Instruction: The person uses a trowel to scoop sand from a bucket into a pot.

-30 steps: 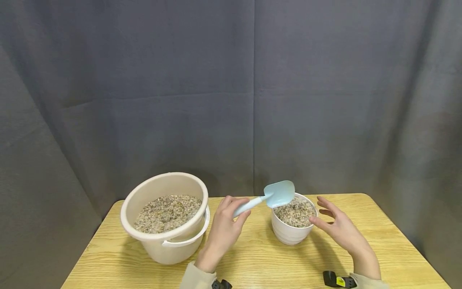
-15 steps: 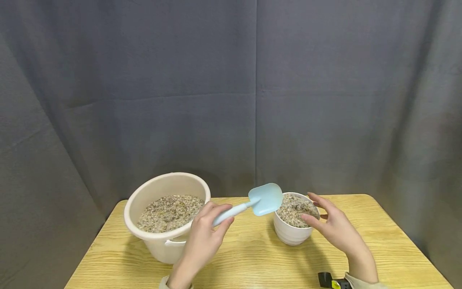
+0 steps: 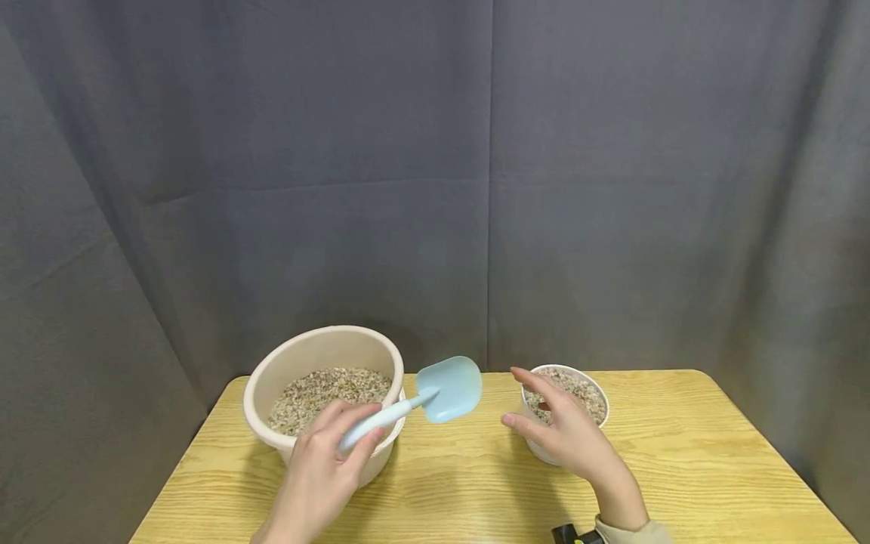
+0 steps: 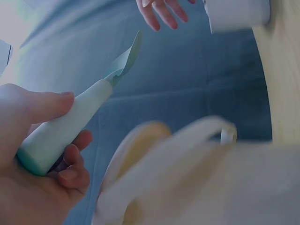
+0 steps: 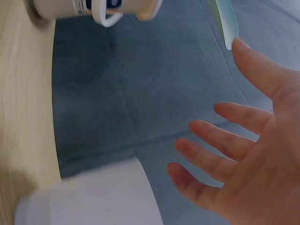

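My left hand (image 3: pixel 322 461) grips the handle of a light blue hand trowel (image 3: pixel 450 389), its blade pointing right and bare of gravel. Behind that hand stands a large cream bucket (image 3: pixel 254 404) partly filled with fine gravel (image 3: pixel 333 389). The left wrist view shows fingers and thumb wrapped round the trowel's handle (image 4: pixel 70 122), above the blurred bucket. My right hand (image 3: pixel 571 434) holds nothing; its fingers are spread and relaxed in front of a small white pot (image 3: pixel 607 412) of gravel, covering part of it. In the right wrist view the thumb comes near the trowel's blade (image 5: pixel 226 23).
Both containers stand on a light wooden table (image 3: pixel 462 491), bucket left and pot right. A dark grey curtain (image 3: pixel 408 189) hangs close behind the table's back edge. The bucket's white carrying handle (image 4: pixel 173 154) shows in the left wrist view.
The left hand has carried the trowel leftward, from over the pot's rim to beside the bucket. The right hand has moved left from the pot's right side to in front of it.
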Action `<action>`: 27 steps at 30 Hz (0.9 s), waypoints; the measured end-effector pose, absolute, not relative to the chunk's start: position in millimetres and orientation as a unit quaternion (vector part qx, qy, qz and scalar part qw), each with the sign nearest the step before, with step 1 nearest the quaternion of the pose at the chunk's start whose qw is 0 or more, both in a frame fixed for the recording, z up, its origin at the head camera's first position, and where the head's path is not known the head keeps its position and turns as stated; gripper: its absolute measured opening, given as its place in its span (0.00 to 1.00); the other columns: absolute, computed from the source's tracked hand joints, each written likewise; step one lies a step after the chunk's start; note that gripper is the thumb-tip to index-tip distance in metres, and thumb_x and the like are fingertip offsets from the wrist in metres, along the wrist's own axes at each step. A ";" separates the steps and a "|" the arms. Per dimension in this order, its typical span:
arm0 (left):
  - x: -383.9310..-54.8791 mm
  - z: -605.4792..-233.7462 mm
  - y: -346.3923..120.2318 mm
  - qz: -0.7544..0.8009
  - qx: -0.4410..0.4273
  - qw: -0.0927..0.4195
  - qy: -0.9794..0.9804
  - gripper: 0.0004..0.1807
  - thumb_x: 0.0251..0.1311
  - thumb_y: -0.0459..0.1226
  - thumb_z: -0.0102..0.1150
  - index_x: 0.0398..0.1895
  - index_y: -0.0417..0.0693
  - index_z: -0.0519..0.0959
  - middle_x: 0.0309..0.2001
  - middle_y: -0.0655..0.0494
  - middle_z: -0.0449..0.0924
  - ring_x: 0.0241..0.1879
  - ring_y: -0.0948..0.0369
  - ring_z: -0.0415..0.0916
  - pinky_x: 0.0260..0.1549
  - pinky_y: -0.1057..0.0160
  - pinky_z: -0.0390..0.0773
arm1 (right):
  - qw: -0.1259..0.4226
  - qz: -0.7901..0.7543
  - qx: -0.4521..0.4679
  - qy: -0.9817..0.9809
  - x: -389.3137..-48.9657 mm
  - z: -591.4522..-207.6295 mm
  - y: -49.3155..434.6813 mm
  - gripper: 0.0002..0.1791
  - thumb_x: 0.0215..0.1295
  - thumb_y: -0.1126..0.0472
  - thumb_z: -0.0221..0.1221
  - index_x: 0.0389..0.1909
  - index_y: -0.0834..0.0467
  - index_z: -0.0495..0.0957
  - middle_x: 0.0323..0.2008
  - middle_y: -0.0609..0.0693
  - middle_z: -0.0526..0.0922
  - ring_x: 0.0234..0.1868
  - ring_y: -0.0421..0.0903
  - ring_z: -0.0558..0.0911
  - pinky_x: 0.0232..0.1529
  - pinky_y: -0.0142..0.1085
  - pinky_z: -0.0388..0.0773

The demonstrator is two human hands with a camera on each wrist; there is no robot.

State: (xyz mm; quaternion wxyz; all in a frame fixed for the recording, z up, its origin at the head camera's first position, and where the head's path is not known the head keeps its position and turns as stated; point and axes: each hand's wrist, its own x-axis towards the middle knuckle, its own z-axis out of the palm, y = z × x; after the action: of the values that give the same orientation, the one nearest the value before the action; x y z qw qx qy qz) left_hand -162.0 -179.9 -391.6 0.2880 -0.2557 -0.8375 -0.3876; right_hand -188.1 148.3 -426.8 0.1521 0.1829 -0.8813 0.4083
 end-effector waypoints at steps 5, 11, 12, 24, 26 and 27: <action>-159.2 -387.7 -203.0 -0.364 -0.228 0.299 -0.852 0.17 0.52 0.30 0.72 0.46 0.49 0.85 0.40 0.68 0.79 0.35 0.68 0.74 0.34 0.72 0.71 | 0.137 0.424 0.189 -0.875 -192.2 -430.9 129.8 0.35 0.62 0.48 0.66 0.68 0.55 0.68 0.62 0.52 0.74 0.59 0.54 0.74 0.51 0.52 0.74; -157.4 -378.4 -231.5 -0.351 -0.187 0.306 -0.865 0.16 0.54 0.30 0.71 0.46 0.52 0.85 0.39 0.68 0.79 0.33 0.66 0.73 0.33 0.74 0.68 | 0.114 0.451 0.185 -0.865 -199.4 -434.4 105.8 0.36 0.62 0.47 0.66 0.69 0.53 0.67 0.63 0.51 0.73 0.60 0.54 0.73 0.51 0.51 0.73; -157.8 -377.1 -235.6 -0.349 -0.180 0.306 -0.867 0.16 0.55 0.31 0.70 0.46 0.52 0.84 0.39 0.68 0.78 0.33 0.66 0.72 0.33 0.74 0.67 | 0.111 0.454 0.183 -0.865 -200.5 -434.6 101.6 0.36 0.61 0.47 0.66 0.69 0.52 0.67 0.63 0.50 0.74 0.60 0.52 0.74 0.51 0.50 0.73; -164.3 -373.3 -273.5 -0.270 -0.131 0.315 -0.900 0.13 0.54 0.35 0.70 0.45 0.53 0.85 0.33 0.67 0.77 0.26 0.67 0.66 0.27 0.69 0.63 | 0.088 0.490 0.213 -0.841 -210.4 -435.2 53.5 0.39 0.61 0.44 0.65 0.70 0.53 0.65 0.61 0.50 0.75 0.59 0.49 0.74 0.51 0.48 0.73; -165.1 -373.7 -277.4 -0.255 -0.129 0.315 -0.905 0.13 0.54 0.35 0.70 0.44 0.51 0.86 0.33 0.66 0.77 0.26 0.67 0.66 0.27 0.65 0.65 | 0.085 0.494 0.217 -0.837 -213.5 -436.6 47.1 0.39 0.62 0.44 0.65 0.71 0.54 0.64 0.61 0.51 0.75 0.59 0.49 0.75 0.51 0.48 0.74; -165.6 -374.1 -278.8 -0.249 -0.130 0.317 -0.906 0.13 0.53 0.35 0.70 0.43 0.50 0.86 0.32 0.66 0.77 0.26 0.67 0.66 0.26 0.64 0.65 | 0.082 0.497 0.218 -0.836 -215.0 -437.3 44.0 0.40 0.62 0.44 0.65 0.71 0.54 0.64 0.61 0.51 0.75 0.59 0.50 0.75 0.51 0.49 0.74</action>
State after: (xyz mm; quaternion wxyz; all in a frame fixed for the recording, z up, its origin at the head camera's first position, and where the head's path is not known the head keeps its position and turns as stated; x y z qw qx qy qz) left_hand -165.6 -278.8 -374.1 0.3166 -0.1301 -0.9059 -0.2494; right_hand -215.0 44.0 -437.3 0.0820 0.2183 -0.8358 0.4970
